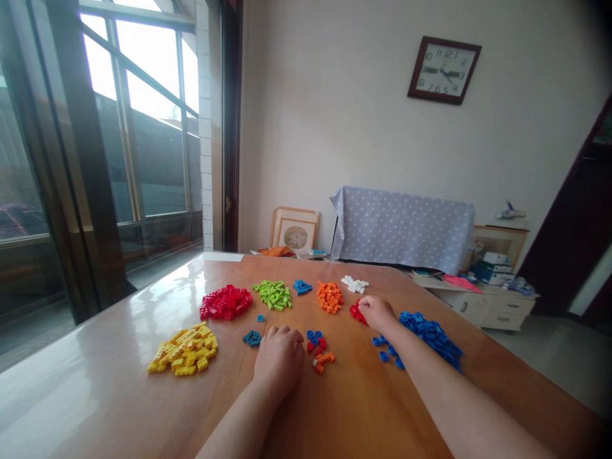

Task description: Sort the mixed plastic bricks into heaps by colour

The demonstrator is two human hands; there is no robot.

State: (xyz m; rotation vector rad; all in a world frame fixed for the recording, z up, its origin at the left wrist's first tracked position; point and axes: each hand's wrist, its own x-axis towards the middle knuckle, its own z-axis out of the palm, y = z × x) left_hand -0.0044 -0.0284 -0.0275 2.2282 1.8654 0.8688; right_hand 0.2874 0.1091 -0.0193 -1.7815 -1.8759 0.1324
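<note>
My right hand [376, 312] reaches forward over a small heap of red pieces [356, 312], its fingers pinched together at the heap. They close on a small red toy brick, mostly hidden by the fingers. Resting on the table nearer to me, my left hand [280, 357] has its fingers curled under; what they hold, if anything, is hidden. Just right of it lies a small mixed group: blue wheels [313, 335], red bricks [317, 345] and orange bricks [324, 361]. A little pile of teal bricks [251, 338] sits against its left side.
Sorted toy bricks cover the wooden table [354, 408]: yellow [184, 349], dark red [225, 302], lime green [272, 294], blue [301, 287], orange [329, 298] and white [354, 284]. A large blue pile [433, 338] and loose blue wheels [384, 356] lie beside my right forearm.
</note>
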